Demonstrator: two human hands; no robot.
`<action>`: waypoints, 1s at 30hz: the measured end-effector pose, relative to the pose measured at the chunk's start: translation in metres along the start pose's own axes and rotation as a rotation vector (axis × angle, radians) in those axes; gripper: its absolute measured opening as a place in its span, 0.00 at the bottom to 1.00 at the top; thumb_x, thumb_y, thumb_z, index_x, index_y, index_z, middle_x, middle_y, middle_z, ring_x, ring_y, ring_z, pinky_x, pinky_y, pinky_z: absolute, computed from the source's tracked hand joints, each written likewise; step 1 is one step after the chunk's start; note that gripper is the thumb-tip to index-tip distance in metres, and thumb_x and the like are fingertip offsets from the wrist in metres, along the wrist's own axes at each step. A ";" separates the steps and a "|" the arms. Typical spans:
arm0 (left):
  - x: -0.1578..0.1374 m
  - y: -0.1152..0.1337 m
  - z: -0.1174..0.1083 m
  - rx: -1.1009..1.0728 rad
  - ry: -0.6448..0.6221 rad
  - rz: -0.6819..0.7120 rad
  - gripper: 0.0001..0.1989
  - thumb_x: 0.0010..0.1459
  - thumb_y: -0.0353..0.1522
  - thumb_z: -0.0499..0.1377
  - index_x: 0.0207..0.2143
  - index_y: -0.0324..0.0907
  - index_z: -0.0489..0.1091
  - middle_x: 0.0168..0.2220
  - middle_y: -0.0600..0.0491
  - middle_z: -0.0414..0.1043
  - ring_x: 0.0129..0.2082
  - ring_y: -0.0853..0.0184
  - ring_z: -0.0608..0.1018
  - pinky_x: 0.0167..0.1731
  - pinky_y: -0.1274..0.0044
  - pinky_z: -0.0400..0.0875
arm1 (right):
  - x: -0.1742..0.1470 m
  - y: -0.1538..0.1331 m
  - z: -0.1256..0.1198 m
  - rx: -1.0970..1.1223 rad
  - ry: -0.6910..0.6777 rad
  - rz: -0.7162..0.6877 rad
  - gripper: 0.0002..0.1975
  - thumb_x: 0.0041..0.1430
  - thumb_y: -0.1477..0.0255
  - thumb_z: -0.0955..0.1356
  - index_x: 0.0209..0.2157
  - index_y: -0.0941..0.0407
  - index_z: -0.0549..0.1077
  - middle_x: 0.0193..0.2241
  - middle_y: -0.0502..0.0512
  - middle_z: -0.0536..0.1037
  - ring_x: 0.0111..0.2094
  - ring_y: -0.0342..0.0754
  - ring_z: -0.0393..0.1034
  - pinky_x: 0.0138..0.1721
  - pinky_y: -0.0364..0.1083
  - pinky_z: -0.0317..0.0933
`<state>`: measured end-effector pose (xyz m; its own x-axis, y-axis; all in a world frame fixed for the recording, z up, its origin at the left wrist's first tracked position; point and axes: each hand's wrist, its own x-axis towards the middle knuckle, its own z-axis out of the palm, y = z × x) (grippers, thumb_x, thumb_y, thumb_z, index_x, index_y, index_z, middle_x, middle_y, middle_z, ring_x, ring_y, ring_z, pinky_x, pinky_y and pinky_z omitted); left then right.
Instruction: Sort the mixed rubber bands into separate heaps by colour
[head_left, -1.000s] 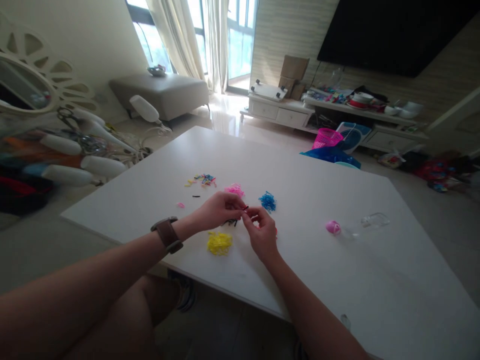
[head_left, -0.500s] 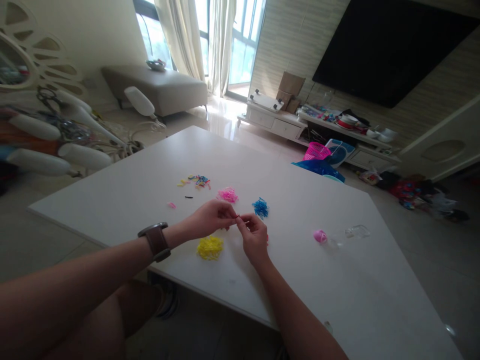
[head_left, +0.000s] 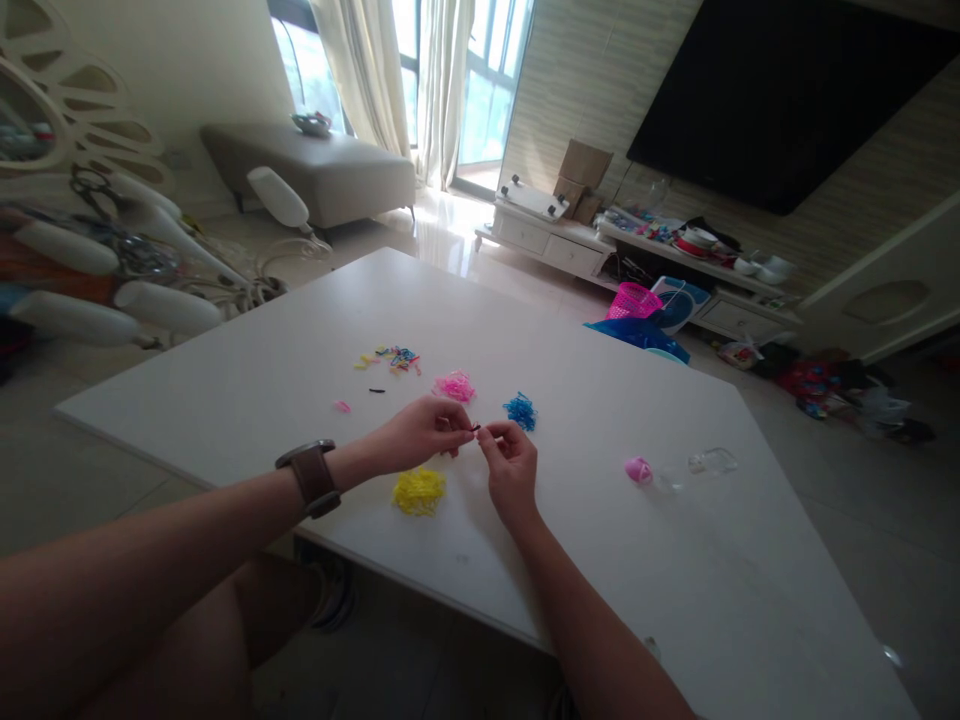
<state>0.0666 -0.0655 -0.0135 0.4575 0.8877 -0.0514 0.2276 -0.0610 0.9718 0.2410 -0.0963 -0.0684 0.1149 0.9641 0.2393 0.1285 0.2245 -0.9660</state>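
My left hand and my right hand meet over the table, both closed in a pinch. Between their fingertips is a tiny dark band, which looks like a small rubber band. Around them lie heaps of small coloured bands: a yellow pile below my left hand, a pink pile beyond it, and a blue pile just past my right hand. Some red bands show partly under my left hand. A mixed-colour pile sits farther off to the left.
On the white table are a single black piece, a pink piece, a pink cap-like object and a clear container. A lamp with white shades stands at the left. A pink basket is behind the table.
The fingertips have shifted slightly, with a small gap now between the hands where the dark band shows more. The piles stay where they were.
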 end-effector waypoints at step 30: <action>0.000 0.002 0.001 0.037 0.036 -0.054 0.10 0.54 0.37 0.67 0.31 0.39 0.76 0.25 0.52 0.76 0.24 0.70 0.76 0.26 0.78 0.71 | 0.005 -0.007 -0.002 0.047 0.077 0.054 0.12 0.59 0.59 0.70 0.32 0.54 0.73 0.29 0.50 0.75 0.29 0.45 0.69 0.25 0.42 0.60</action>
<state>0.0678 -0.0663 -0.0114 0.4125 0.9061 -0.0941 0.2829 -0.0292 0.9587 0.2429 -0.0938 -0.0603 0.1956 0.9617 0.1921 0.0743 0.1808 -0.9807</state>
